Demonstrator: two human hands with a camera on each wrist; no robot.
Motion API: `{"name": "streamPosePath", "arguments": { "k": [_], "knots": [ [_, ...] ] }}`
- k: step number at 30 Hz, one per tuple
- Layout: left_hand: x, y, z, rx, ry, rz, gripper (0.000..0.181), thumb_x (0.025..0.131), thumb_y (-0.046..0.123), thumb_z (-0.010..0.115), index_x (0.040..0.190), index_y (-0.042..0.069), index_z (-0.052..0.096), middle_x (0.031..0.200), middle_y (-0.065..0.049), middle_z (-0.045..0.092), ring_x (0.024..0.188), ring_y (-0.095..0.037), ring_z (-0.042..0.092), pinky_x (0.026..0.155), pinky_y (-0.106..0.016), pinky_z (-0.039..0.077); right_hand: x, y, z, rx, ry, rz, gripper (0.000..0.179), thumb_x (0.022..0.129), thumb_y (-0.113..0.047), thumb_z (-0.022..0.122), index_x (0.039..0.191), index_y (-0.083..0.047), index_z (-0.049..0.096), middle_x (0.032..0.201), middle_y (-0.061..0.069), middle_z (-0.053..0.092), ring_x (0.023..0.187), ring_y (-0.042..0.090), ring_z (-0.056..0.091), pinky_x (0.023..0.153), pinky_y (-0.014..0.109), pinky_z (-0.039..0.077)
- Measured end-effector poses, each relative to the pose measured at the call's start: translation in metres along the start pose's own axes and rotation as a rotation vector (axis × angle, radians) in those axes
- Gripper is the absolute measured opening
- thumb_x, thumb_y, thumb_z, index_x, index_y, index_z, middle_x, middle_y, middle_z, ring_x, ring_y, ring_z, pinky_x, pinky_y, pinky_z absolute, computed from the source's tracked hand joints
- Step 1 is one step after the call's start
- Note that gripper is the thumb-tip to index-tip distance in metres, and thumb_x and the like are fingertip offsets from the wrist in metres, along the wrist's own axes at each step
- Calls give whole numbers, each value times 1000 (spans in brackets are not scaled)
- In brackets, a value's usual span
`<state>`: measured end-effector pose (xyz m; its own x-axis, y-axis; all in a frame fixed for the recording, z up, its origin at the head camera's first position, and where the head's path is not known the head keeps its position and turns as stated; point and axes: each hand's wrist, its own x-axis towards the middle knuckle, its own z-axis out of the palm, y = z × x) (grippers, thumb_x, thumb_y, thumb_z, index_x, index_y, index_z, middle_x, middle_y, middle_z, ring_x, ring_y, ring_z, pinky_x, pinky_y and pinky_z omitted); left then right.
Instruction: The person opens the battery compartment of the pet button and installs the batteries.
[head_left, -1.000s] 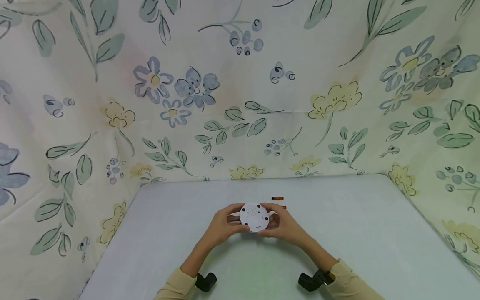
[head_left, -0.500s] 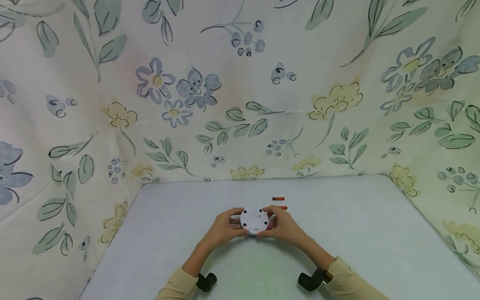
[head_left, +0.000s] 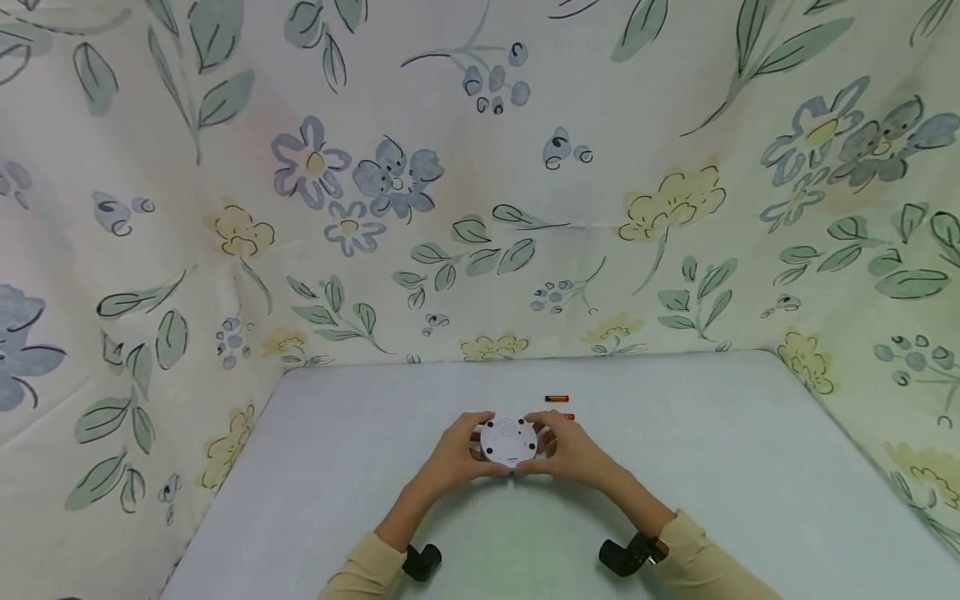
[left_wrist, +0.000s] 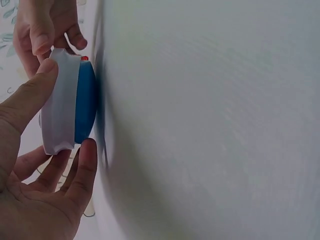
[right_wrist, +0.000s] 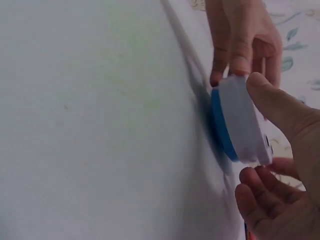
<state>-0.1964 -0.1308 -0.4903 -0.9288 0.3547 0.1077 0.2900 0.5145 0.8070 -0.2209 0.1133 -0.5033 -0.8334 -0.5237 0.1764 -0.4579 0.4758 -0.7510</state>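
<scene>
Both hands hold a round white device (head_left: 508, 442) near the middle of the table. Its back faces up, with a patch of small holes and several black feet; the wrist views show a blue underside (left_wrist: 86, 102). The left hand (head_left: 453, 457) grips the left edge, thumb at the near rim and fingers round the far side. On the opposite edge the right hand (head_left: 573, 450) does the same, its thumb (right_wrist: 275, 102) pressing the rim. In the right wrist view, some of its fingertips stand slightly off the device. The exact kind of device cannot be told.
Two orange-and-black batteries lie beyond the right hand, one battery (head_left: 557, 398) in full view and a nearer battery (head_left: 568, 416) partly hidden by the fingers. A white cloth covers the table (head_left: 337, 450). Floral fabric (head_left: 480, 183) hangs behind and at the sides.
The device has come slightly nearer and turned a little, so its marked edge now faces the person. The left thumb has slid right along the near rim.
</scene>
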Motion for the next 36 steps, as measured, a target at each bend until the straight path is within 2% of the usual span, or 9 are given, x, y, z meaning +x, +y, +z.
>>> {"name": "streamPosePath", "arguments": {
  "k": [5,7,11,15,17,20,27,31,36],
  "knots": [
    [0,-1,0,8,-10,-5,82,76,14,93,144,-1,50,133,-16,53,108,-28,61,79,-29,56,6,-2,-11,10,-3,-93,66,83,-29,88,135,-2,60,119,6,62,101,22,64,85,36,56],
    [0,-1,0,-17,-15,0,83,76,12,92,145,-3,48,135,-17,52,110,-30,61,80,-30,57,9,-3,-14,10,-14,-135,62,84,-25,87,134,-1,60,123,8,61,105,24,63,86,39,56],
    [1,-1,1,-81,-26,22,85,79,9,90,148,-5,43,143,-21,48,116,-34,59,85,-32,56,13,-4,-16,-55,-35,-187,57,83,-24,88,130,-3,64,124,8,60,108,24,61,88,43,54],
    [1,-1,2,-126,-35,60,81,81,5,87,149,-4,42,147,-22,46,121,-37,58,89,-36,55,16,-6,-16,-113,-43,-164,56,80,-27,91,127,-8,67,126,6,59,111,24,59,91,46,53],
    [0,2,2,-151,-33,82,80,81,0,86,148,-5,43,146,-23,46,120,-40,57,90,-42,55,16,-8,-15,-128,-44,-149,57,78,-26,92,127,-9,68,127,6,59,112,24,57,91,44,53],
    [0,2,4,-158,-26,100,81,80,-1,86,148,-4,43,146,-23,46,120,-41,58,90,-44,55,17,-12,-13,-154,-48,-137,58,78,-26,92,128,-9,67,129,6,58,112,23,56,91,41,53],
    [2,-3,5,-143,-5,90,82,79,6,89,147,-3,45,146,-22,47,115,-38,62,86,-36,57,19,-17,-11,-188,-66,-145,58,79,-23,90,129,-8,67,130,7,57,116,23,56,95,44,51],
    [2,-3,6,-136,-3,73,82,80,7,89,148,-2,45,146,-19,48,114,-35,63,86,-35,57,20,-15,-11,-192,-78,-152,56,80,-21,89,129,-9,67,129,5,57,117,21,55,96,43,51],
    [3,-1,6,-119,-3,92,81,79,6,89,147,-2,46,144,-19,50,113,-35,63,85,-35,57,22,-18,-14,-202,-102,-148,59,80,-21,89,133,-7,65,131,8,56,120,25,54,98,45,50]
  ]
}}
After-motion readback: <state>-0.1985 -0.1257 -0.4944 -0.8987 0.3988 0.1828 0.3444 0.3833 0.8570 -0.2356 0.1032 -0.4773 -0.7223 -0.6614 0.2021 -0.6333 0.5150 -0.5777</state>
